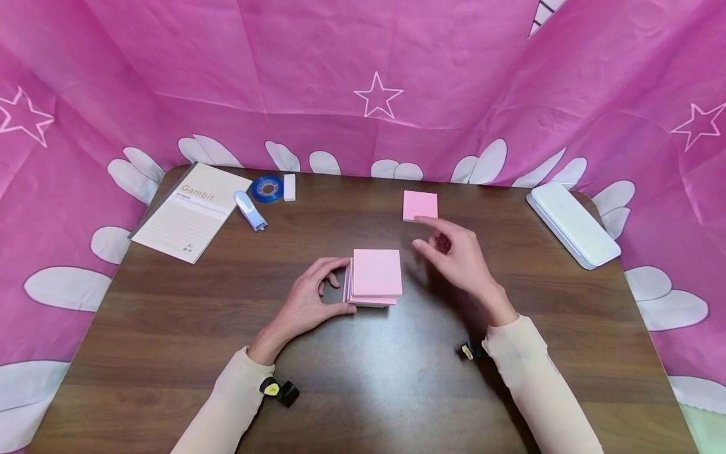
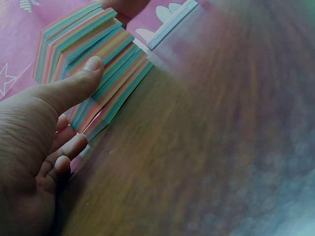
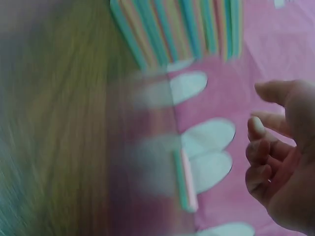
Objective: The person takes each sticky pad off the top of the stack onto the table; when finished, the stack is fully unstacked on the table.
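Observation:
A tall stack of sticky note pads [image 1: 376, 272] stands on the table, pink on top. In the left wrist view the stack [image 2: 98, 49] shows layered green, pink, yellow and orange sides, its pads slightly out of line. My left hand [image 1: 309, 296] holds the stack from the left, thumb at the near side and index finger at the far side. Farther back lies a thin pink sticky note pad [image 1: 420, 205], with a green layer beneath in the right wrist view. My right hand [image 1: 456, 255] holds nothing; its index fingertip overlaps that pad's near edge, thumb apart, other fingers curled.
At the back left lie a notebook [image 1: 190, 211], a light blue stapler-like tool [image 1: 249, 210], a roll of blue tape [image 1: 259, 189] and a white block [image 1: 290, 187]. A white case [image 1: 574, 226] sits at the right. Pink curtain [image 1: 317, 82] surrounds the table's back and sides.

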`<state>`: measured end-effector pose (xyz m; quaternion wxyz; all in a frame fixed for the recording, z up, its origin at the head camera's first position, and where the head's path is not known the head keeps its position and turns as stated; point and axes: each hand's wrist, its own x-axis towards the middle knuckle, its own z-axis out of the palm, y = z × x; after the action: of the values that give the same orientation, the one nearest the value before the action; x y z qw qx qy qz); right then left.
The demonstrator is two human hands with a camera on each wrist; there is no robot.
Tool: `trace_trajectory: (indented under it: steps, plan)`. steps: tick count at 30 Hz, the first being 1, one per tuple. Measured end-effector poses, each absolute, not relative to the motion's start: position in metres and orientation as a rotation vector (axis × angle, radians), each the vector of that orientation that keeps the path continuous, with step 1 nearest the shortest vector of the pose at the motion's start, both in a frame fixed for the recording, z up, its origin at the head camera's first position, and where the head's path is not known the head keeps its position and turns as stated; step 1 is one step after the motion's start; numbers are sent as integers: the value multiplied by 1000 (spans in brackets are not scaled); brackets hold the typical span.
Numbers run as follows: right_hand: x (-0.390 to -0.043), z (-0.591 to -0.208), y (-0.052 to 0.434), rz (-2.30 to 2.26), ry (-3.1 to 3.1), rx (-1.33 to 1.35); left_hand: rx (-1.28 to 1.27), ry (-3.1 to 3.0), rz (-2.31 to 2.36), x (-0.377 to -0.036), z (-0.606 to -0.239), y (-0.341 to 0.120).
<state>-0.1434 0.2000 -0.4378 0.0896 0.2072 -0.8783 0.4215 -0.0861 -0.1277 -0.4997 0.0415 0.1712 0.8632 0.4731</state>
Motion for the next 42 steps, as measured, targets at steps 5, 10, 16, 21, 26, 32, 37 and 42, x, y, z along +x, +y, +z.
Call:
trace_trajectory:
  steps: [5,10,16,21,26,32,37,42]
  plan:
    - [-122,-426,184,1289,-2655,820,530,2643,1452,-87,-499,-129]
    - [-111,-423,173,1189,-2752,901,540,2645,1454,-88,-501,-129]
    - [-105,-425,168,1039,-2803,910,551,2640,1456,-88,-502,-128]
    - [-105,-425,165,1014,-2814,899,553,2643,1451,-87,-501,-129]
    - [-105,-428,164,1015,-2802,909,582,2669,1434,-89,-502,-129]
    - [-106,-431,168,1100,-2708,929,577,2673,1433,-88,-502,-129]
    - [-114,-428,183,1160,-2646,894,557,2670,1425,-88,-501,-129]
    - [-131,-433,212,1132,-2621,817,554,2669,1421,-87,-501,-128]
